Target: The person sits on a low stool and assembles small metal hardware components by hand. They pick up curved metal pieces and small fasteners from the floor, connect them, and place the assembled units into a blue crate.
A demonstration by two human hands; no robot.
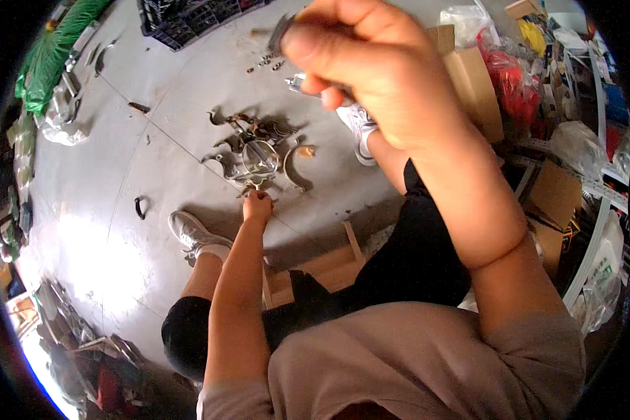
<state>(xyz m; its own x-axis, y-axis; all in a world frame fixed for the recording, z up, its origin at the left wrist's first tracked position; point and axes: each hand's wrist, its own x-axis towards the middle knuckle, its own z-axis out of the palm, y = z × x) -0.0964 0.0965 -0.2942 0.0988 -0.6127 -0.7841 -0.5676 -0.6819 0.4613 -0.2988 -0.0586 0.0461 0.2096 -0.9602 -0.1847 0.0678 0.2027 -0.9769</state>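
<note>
Between the person's two shoes (pixel 192 231), as the head view showed it, a loose cluster of metal parts (pixel 259 157) lay on the grey floor (pixel 161 157), with curved pieces and thin frames overlapping. A curved metal band (pixel 290 171) lay at its right edge. The left hand (pixel 257 206) reached down to the near side of the cluster, its fingers at a pale metal stem; they seemed to touch it, but I could not tell whether they had closed on it. The right hand (pixel 378 70) was raised close to the camera and blurred, thumb and forefinger pinched together on a dark piece (pixel 282 35), well apart from the cluster. Beyond the cluster lay a scatter of small fittings (pixel 269 64).

The step in hand looked, as a judgement, like handling the metal parts piece by piece, one up in the right hand while the left worked at the cluster. The next move seemed to call for a steady pinch on the right and, on the left, a sure hold of the stem alone, since the tangled neighbours could snag or drag along with it.
</note>
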